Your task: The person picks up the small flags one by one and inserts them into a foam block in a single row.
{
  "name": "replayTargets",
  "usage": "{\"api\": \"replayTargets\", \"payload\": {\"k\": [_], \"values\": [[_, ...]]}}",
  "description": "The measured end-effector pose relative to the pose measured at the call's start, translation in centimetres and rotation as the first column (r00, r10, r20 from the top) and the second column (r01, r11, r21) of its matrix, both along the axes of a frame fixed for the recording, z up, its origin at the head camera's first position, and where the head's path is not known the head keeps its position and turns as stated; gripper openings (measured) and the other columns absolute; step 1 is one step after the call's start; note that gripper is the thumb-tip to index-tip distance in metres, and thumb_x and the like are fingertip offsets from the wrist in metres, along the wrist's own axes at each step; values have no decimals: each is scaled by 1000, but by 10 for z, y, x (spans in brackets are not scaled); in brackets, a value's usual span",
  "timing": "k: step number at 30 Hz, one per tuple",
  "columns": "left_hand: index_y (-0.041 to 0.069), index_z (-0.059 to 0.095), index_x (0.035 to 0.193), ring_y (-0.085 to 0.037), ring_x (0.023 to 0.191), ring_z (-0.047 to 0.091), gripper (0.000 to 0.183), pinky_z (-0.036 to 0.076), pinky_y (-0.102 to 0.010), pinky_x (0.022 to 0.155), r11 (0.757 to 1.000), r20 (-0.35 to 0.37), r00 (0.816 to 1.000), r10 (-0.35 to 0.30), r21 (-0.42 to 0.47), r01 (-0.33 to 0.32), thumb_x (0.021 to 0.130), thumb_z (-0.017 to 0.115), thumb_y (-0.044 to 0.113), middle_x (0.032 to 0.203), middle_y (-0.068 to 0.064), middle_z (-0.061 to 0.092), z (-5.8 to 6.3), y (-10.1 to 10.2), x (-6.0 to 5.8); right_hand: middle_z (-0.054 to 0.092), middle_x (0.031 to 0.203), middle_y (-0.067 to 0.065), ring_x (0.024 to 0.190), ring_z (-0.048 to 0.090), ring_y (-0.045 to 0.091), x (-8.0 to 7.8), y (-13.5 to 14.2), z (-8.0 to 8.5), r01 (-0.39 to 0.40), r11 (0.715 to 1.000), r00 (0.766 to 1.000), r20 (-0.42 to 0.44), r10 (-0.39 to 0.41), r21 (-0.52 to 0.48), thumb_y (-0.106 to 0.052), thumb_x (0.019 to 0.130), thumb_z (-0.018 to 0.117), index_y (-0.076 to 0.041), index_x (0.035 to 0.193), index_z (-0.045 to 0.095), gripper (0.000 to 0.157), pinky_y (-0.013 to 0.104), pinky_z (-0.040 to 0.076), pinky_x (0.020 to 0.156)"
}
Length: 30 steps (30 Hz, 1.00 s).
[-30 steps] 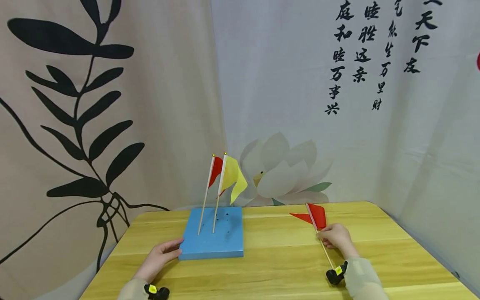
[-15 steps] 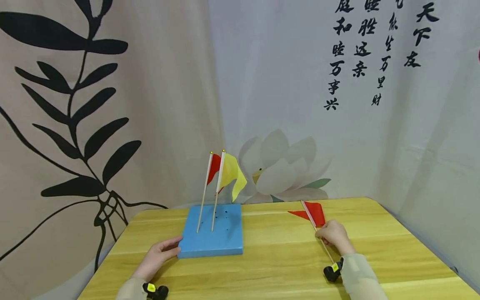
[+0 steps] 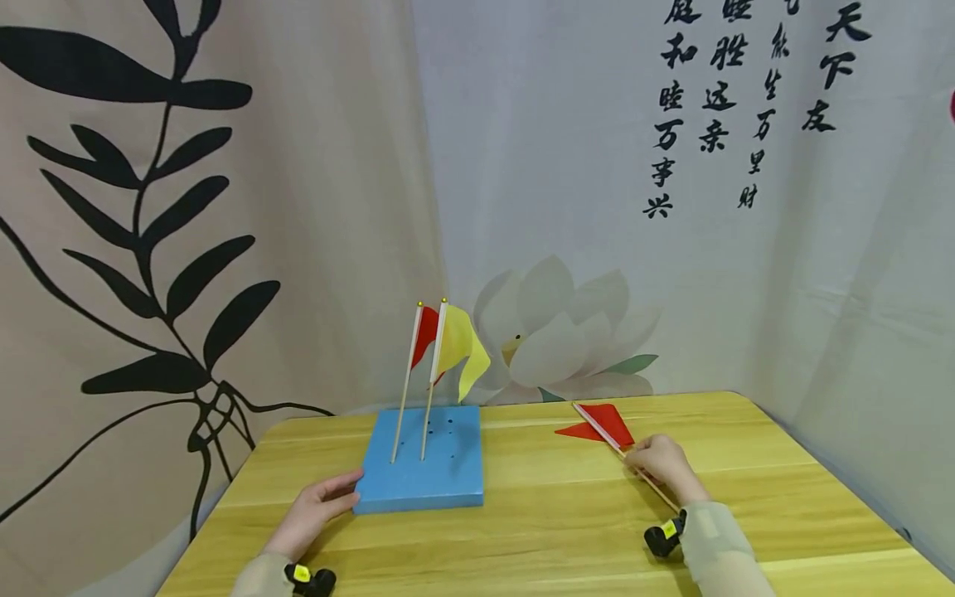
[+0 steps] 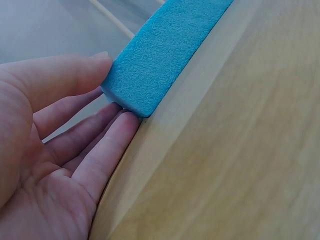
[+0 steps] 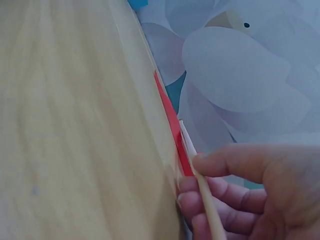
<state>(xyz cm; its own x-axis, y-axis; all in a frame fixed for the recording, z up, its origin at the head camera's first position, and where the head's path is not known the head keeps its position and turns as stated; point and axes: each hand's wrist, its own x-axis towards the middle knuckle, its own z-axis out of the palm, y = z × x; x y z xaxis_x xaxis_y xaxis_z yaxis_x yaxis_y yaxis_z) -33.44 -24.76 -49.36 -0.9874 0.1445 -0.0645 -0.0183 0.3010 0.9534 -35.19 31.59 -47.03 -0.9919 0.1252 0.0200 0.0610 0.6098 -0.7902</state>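
Observation:
In the head view a blue foam block (image 3: 418, 494) with small holes lies on the table. A red flag (image 3: 424, 334) and a yellow flag (image 3: 457, 344) stand in it on thin sticks, the yellow partly covering the red. My left hand (image 3: 317, 507) touches the block's left side; in the left wrist view its nearly straight fingers (image 4: 107, 150) and thumb meet the block's end. Right of the block, my right hand (image 3: 664, 466) pinches the stick of another red flag (image 3: 608, 421) between thumb and fingers. That flag slants, its tip up and to the left.
The wooden table (image 3: 552, 531) carries the block, and its far edge runs along a hanging cloth (image 3: 336, 207) printed with a plant, a lotus and writing. Black wrist cameras (image 3: 662, 539) are strapped at both sleeves.
The red flag in my right hand has tilted further left, its tip swinging left and its stick lying flatter. My left hand stays at the block, which has not moved.

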Motion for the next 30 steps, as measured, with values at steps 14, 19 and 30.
{"api": "replayTargets", "payload": {"k": [14,19,30], "values": [[-1,51,140,-39,130,44,58,49,-42,96,1000,-26,1000,-10,13,10,93,68,28,143,-23,45,-4,-2,0,66,79,12,58,59,14,2,-9,7,-67,921,989,99,114,-385,-2,93,57,17,114,58,29,24,50,51],[-1,51,139,-39,128,45,58,49,-42,96,1000,-25,1000,6,-2,-7,92,68,27,143,-23,45,-5,-4,3,66,80,13,56,57,14,-1,-14,11,-27,910,991,107,78,-413,-3,93,58,16,119,55,32,23,47,49],[0,50,140,-39,128,45,58,49,-43,96,1000,0,1000,-20,7,20,93,67,29,143,-23,45,0,-2,1,66,90,15,68,64,22,1,-16,20,3,929,999,38,12,-371,-8,94,60,13,121,54,34,30,55,56]]}}
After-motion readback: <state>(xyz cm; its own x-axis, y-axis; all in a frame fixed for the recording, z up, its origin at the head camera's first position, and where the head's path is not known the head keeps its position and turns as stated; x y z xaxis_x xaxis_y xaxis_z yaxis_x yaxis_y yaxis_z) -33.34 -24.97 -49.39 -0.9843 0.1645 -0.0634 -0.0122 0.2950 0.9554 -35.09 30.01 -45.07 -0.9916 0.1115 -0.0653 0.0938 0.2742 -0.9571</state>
